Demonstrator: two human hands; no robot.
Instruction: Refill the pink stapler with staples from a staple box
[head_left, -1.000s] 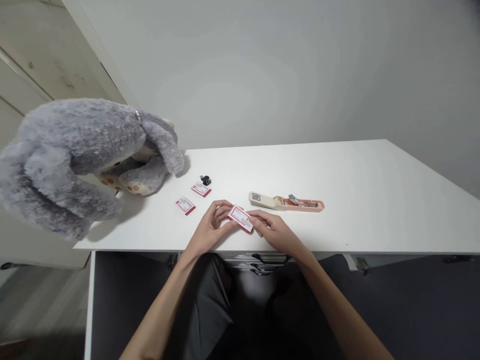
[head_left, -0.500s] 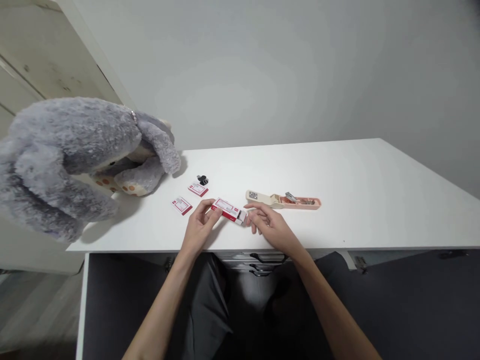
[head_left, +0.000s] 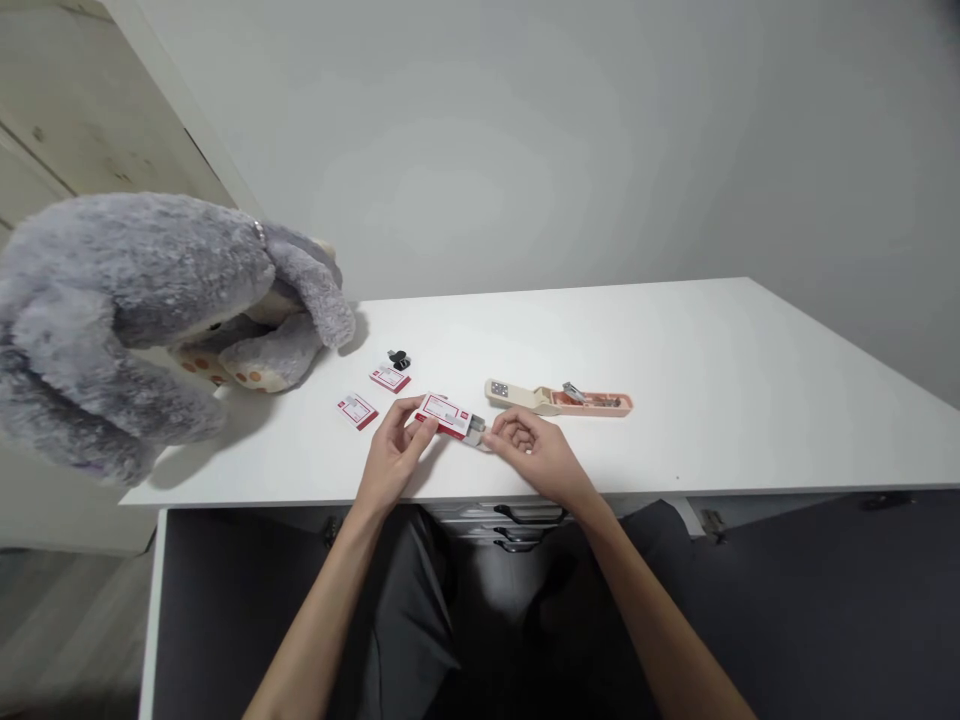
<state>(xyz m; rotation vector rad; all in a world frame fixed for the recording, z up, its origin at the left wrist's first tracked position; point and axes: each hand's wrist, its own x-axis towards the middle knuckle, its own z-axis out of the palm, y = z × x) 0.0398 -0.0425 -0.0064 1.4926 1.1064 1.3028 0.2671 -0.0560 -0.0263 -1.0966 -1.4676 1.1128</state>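
While pinched at its left end by the left hand (head_left: 394,450), thumb on top and fingers curled underneath, sits low over the near edge of the white desk (head_left: 750,400), touching or not, can't tell — talking about the little red-and-white cardboard box (head_left: 444,415) here. Directly across from that, right hand (head_left: 532,455), fingertips bunched together on a grey bit (head_left: 478,428) poking out of the box's open end. Looks like a metal strip or an inner tray, too small to say which.

Probably weighs next to nothing, but thin card, so easy to crush: better to grip by the 2 long edges than to squash the flat faces. Grey bit likely stiff and a little slick, maybe brittle, so best taken by the sides, gently.

Just past the right hand's knuckles: opened stapler (head_left: 559,398), cream and pink plastic, long and flat, metal guts showing. Past the left hand's fingertips: 2 more matching boxes, nearer spare box (head_left: 357,411) and farther spare box (head_left: 389,379), plus a small black clip (head_left: 398,358). Way off to that hand's left, big fluffy grey plush elephant (head_left: 150,310), soft and floppy-eared.
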